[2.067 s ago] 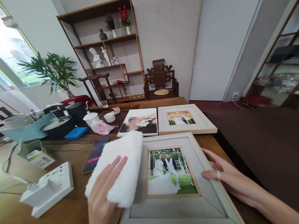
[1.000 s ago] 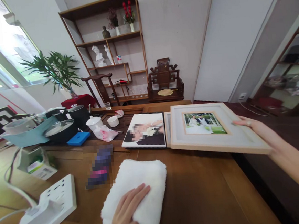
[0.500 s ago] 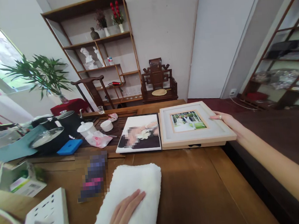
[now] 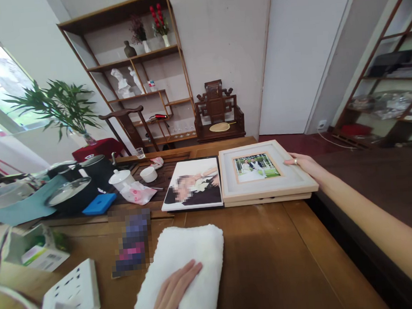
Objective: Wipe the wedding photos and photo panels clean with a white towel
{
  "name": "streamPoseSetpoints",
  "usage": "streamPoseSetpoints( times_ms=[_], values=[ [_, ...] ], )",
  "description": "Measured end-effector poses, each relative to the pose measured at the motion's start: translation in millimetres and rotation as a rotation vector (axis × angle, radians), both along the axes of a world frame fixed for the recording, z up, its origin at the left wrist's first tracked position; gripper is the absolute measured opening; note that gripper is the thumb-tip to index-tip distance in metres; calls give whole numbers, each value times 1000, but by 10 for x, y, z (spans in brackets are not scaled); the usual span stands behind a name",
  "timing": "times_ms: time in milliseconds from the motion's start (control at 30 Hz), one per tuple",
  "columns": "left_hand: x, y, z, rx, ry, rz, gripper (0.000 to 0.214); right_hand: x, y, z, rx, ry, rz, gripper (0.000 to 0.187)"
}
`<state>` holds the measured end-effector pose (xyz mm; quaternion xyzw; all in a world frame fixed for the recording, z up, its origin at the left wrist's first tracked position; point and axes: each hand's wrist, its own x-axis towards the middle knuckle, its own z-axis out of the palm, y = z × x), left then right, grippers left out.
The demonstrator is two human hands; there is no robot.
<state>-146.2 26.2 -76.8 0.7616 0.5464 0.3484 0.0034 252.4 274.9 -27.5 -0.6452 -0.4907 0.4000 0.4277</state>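
My right hand (image 4: 301, 163) grips the right edge of a light wooden picture frame (image 4: 229, 176), thumb on top and the other fingers hidden. The frame has a wide white mat around a small wedding photo (image 4: 256, 167). It lies over another light wooden frame (image 4: 270, 199), whose front edge shows below it. My left hand (image 4: 176, 292) lies on a folded white towel (image 4: 198, 243), its fingers stretched out flat. Left of the frames is a photo panel (image 4: 179, 175), partly blurred, on a dark-edged piece.
On the wooden table (image 4: 271, 259) are a white power strip (image 4: 72, 293), an open box (image 4: 44, 255), a blurred purple item (image 4: 134, 238), a blue block (image 4: 99, 204), a lidded pan (image 4: 70, 196) and white teaware (image 4: 122, 177). Behind stand a carved chair (image 4: 216, 108) and a shelf (image 4: 134, 55).
The upper picture frame has moved slightly left and down in my right hand, closer over the frame beneath. My left hand stays on the towel. The view has shifted a little.
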Motion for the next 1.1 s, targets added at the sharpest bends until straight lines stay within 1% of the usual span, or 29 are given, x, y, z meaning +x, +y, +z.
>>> streamPoseSetpoints(
  times_ms=[167, 267, 333, 400, 567, 667, 800, 900, 967, 1033, 1100],
  values=[
    [7, -1, -51, 31, -1, 6, 62, 103, 143, 34, 0, -355, -7, 52],
    [14, 7, -68, 97, 6, -41, 58, 148, 199, 59, -18, -575, 16, 43],
    [18, 12, -63, 125, 10, -84, 57, 159, 215, 70, -38, -690, 60, 36],
    [15, 16, -47, 136, 19, -126, 55, 160, 228, 81, -60, -785, 105, 33],
    [-15, 32, 11, 142, 68, -164, 54, 163, 275, 104, -107, -954, 190, 36],
    [-8, 42, 53, 179, 96, -205, 48, 184, 283, 97, -138, -1015, 218, 33],
    [32, 40, 100, 205, 69, -163, 44, 199, 253, 113, -157, -1079, 239, 30],
    [46, 35, 112, 221, 86, -195, 40, 119, 232, 208, -97, -1130, 241, 32],
    [47, 30, 106, 228, 92, -206, 37, -20, 231, 313, -7, -1165, 223, 35],
    [44, 25, 86, 231, 84, -190, 35, -240, 242, 430, 119, -1184, 235, 38],
    [29, 22, 50, 228, 73, -166, 36, -539, 269, 534, 249, -1188, 308, 39]
  ],
)
